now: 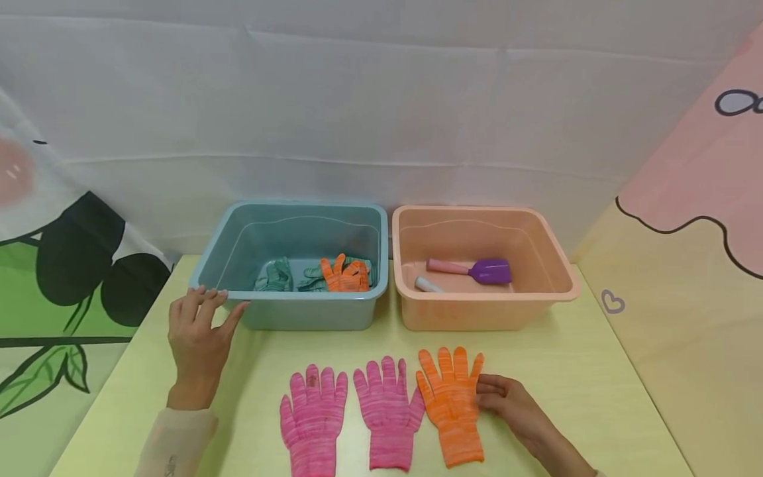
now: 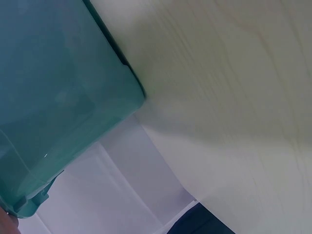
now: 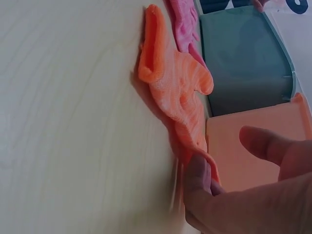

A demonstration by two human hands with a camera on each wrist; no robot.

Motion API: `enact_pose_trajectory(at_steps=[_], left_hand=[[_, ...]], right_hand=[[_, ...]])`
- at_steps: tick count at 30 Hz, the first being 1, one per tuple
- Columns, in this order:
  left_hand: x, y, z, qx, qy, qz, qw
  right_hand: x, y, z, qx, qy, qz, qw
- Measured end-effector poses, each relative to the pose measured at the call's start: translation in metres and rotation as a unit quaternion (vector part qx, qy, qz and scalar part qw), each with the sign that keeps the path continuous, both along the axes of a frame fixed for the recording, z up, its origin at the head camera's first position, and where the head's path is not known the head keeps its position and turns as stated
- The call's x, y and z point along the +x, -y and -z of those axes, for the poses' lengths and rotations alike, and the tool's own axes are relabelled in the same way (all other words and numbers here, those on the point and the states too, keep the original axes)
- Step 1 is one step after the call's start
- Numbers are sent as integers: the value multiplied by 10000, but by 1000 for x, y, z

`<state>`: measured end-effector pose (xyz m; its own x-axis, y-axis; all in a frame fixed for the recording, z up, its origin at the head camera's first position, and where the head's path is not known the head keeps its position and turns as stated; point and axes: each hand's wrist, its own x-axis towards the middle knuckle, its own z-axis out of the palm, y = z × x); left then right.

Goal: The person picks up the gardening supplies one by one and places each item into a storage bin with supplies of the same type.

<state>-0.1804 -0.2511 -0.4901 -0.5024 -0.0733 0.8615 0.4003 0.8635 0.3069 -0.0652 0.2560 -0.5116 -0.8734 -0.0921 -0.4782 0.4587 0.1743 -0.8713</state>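
My left hand [image 1: 199, 338] holds the front-left corner of the blue plastic tub [image 1: 310, 313], fingers over the rim and thumb at its front. My right hand [image 1: 512, 407] is at the right side of an orange knit glove [image 1: 456, 411] lying on the table. In the right wrist view, its fingers [image 3: 197, 178] reach under the lifted edge of that glove [image 3: 178, 92], while the thumb stands apart. Left of the orange glove lie two pink knit gloves, one in the middle [image 1: 390, 414] and one farther left [image 1: 314, 417], fingers pointing toward the tubs.
Inside the blue tub are green gloves [image 1: 277, 275] and another orange glove [image 1: 346, 275]. A peach tub [image 1: 465, 315] beside it holds a purple scoop with a pink handle [image 1: 490, 271] and a whitish cylindrical piece [image 1: 427, 285]. A white cloth [image 1: 369, 119] hangs behind both tubs.
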Motion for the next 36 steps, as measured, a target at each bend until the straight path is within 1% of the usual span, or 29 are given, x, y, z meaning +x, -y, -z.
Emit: enact_pose_trajectory(at_steps=[3,6,8,11,14,16,19,23,27,31,36], left_hand=[[1,0,0,-14,16,-16,10000],[2,0,0,-33,58,-58,10000],[2,0,1,-47,35,-59,10000],[2,1,1,-91,2,-50,9999],[1,1,2,-94,-39,-33,9999],[1,2,2,-101,-52,-37,9999],[0,2,3,-116,-68,-32,9999],[-1,1,2,-90,-76,15,9999],[-1,1,2,-95,-47,-17,9999],[-1,1,2,-14,-91,11,10000],[-1,0,2,41,-149,44,9999]], right_hand=[[0,7,0,462,33,49,9989],[-1,12,1,845,-40,61,9964],[-2,12,3,953,-204,-59,9952],[-2,11,5,1010,-570,-269,9929],[-2,10,6,865,-889,-400,9915],[-2,10,7,772,-961,-360,9917],[-2,12,9,675,-890,-209,9935],[-2,14,11,721,-767,30,9944],[-2,13,12,727,-803,65,9941],[-2,10,8,640,-957,-36,9933],[-4,7,-4,353,-1192,-220,9920]])
